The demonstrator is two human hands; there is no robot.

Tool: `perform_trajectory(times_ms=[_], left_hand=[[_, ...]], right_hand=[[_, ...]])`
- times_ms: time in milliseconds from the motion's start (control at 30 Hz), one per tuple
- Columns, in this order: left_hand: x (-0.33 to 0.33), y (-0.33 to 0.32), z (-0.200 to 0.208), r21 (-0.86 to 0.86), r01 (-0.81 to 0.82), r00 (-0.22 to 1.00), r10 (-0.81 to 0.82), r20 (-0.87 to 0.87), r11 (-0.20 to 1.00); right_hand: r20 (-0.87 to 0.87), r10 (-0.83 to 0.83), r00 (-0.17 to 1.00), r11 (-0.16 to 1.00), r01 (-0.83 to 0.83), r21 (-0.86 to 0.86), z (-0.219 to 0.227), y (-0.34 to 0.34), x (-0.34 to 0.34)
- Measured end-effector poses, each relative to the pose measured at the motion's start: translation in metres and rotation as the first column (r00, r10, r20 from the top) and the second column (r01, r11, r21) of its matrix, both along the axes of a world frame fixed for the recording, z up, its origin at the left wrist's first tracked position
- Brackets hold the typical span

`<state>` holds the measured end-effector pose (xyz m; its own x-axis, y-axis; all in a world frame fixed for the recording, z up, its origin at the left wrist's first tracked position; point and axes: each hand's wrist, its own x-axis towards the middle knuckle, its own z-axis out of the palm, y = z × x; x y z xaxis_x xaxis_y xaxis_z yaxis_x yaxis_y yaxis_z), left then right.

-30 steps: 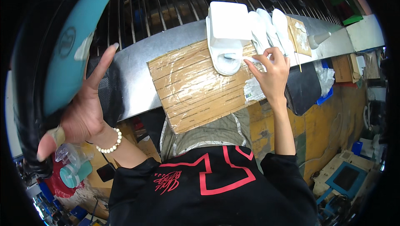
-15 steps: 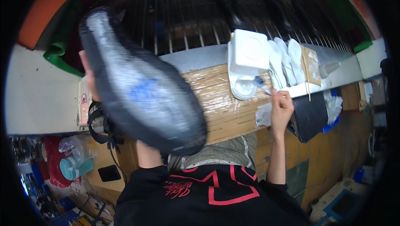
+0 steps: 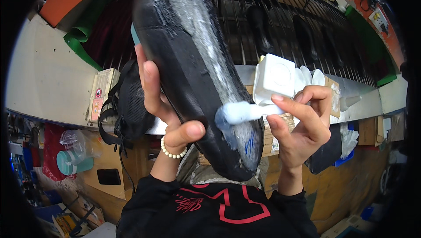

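A black shoe upper [image 3: 175, 67], bottom side turned up, lies tilted across the middle of the view. Down its underside runs a grey, shiny strip with a blue handwritten mark near the lower end. My left hand [image 3: 164, 106] grips the shoe from its left side, thumb and fingers spread along the edge. Between the thumb and fingers of my right hand [image 3: 305, 124] is a white-handled brush [image 3: 245, 111]. Its wet-looking tip rests on the shoe's lower left margin. Just behind my right hand stands a white square plastic container [image 3: 274, 76].
Pale spoon-shaped pieces [image 3: 318, 77] lie beside the container. Beyond the bench is a rack of metal bars [image 3: 237, 27] carrying several black shoes [image 3: 258, 25]. To the left sit a black mesh bag [image 3: 133, 102], a phone [image 3: 108, 176] and a teal bottle [image 3: 74, 163].
My right hand has brought the brush from beside the white container leftward onto the shoe. The shoe has shifted right and turned more upright, showing more of my left hand.
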<state>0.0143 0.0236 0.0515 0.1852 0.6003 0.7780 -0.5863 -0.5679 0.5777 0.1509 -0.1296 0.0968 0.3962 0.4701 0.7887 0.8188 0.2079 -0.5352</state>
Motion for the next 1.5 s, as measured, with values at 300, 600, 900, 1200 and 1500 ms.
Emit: perform_trajectory(times_ms=[300, 600, 900, 1200, 1500], left_hand=[[-0.003, 0.0, -0.007, 0.461, -0.167, 0.977, 0.208, -0.038, 0.872], [-0.004, -0.004, -0.005, 0.726, -0.234, 0.956, 0.29, 0.049, 0.647], [0.003, -0.013, 0.01, 0.715, -0.293, 0.936, 0.344, 0.078, 0.635], [0.008, -0.013, 0.015, 0.686, -0.294, 0.93, 0.366, 0.044, 0.665], [0.013, -0.009, 0.015, 0.626, -0.308, 0.923, 0.386, 0.012, 0.717]], right_hand=[[0.101, -0.053, 0.994, 0.998, 0.048, 0.048, 0.022, 0.012, 0.003], [0.022, -0.071, 0.997, 0.989, 0.067, 0.131, 0.034, 0.025, 0.02], [0.159, 0.214, 0.964, 0.975, -0.222, 0.029, 0.025, 0.011, 0.061], [0.213, 0.289, 0.933, 0.957, -0.288, -0.035, 0.009, -0.004, 0.067], [0.2, 0.456, 0.867, 0.889, -0.455, -0.052, 0.004, -0.013, 0.065]])
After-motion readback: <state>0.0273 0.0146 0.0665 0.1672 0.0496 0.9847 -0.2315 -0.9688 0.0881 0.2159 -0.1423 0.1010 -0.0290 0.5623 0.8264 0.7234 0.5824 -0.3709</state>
